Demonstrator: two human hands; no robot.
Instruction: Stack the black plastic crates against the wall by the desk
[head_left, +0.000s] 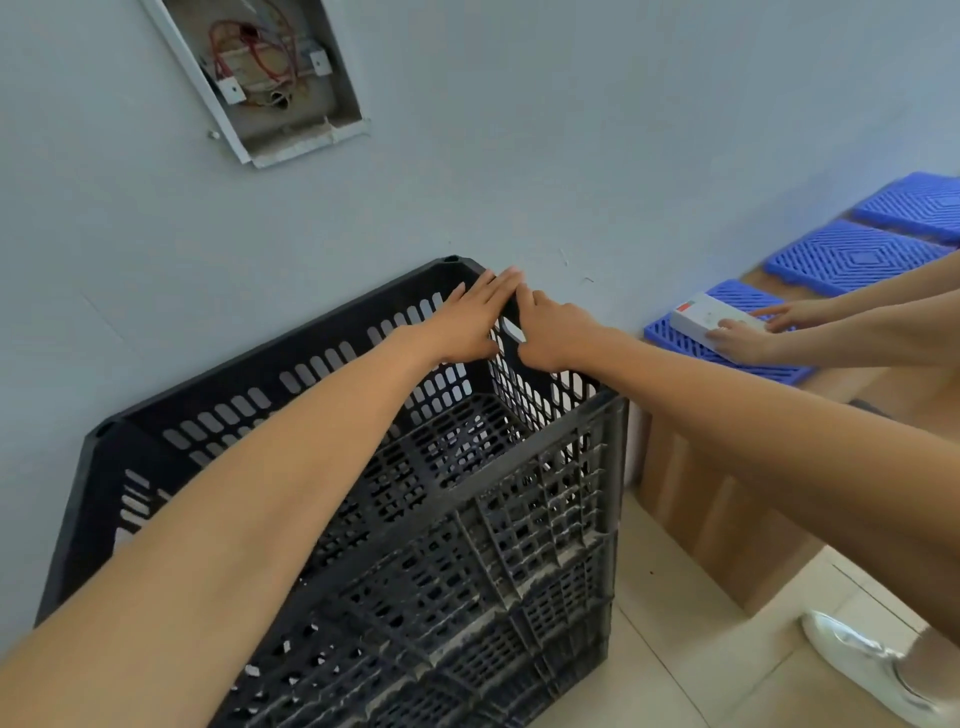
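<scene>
A stack of black plastic crates (545, 525) stands against the pale wall, left of a wooden desk (727, 519). The top crate (291, 374) is open and empty, with slotted sides and a grid floor. Both my arms reach across it to its far right rim. My left hand (467, 322) lies flat on the rim's inner side, fingers stretched toward the corner. My right hand (556, 332) sits just to the right of it, curled over the same rim with the thumb inside the crate.
Another person's two hands (753, 332) hold a white box (711, 317) on blue plastic grid mats (852, 254) lying along the desk top. Their silver shoe (857, 660) stands on the tiled floor at right. An open wall box with red wires (260, 67) is above.
</scene>
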